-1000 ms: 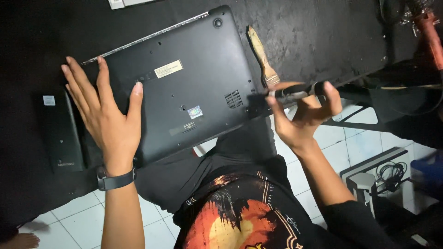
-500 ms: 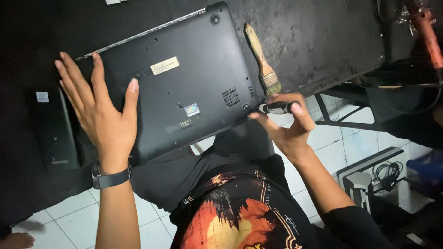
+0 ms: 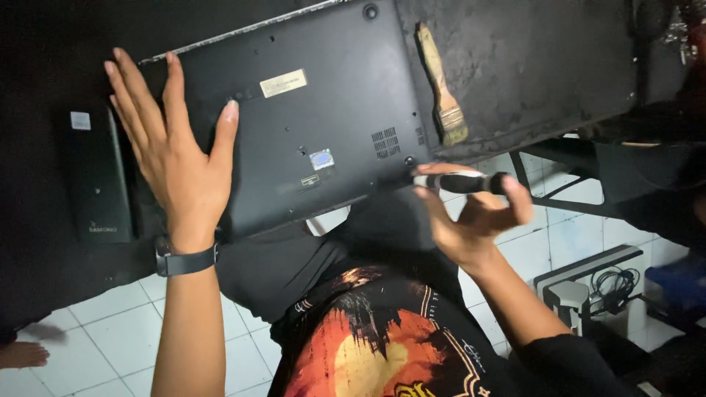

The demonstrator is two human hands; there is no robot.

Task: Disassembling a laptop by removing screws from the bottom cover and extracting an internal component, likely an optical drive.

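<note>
Left hand lies flat, released, on the laptop; right hand grasps what looks like a screwdriver

My work surface is a dark, scuffed table. Lying directly on it: a black laptop, upside down, its near edge overhanging the table's front edge; a paintbrush with a wooden handle just beside the laptop's right side; and a flat black battery pack well to the left, near the front edge.
</note>
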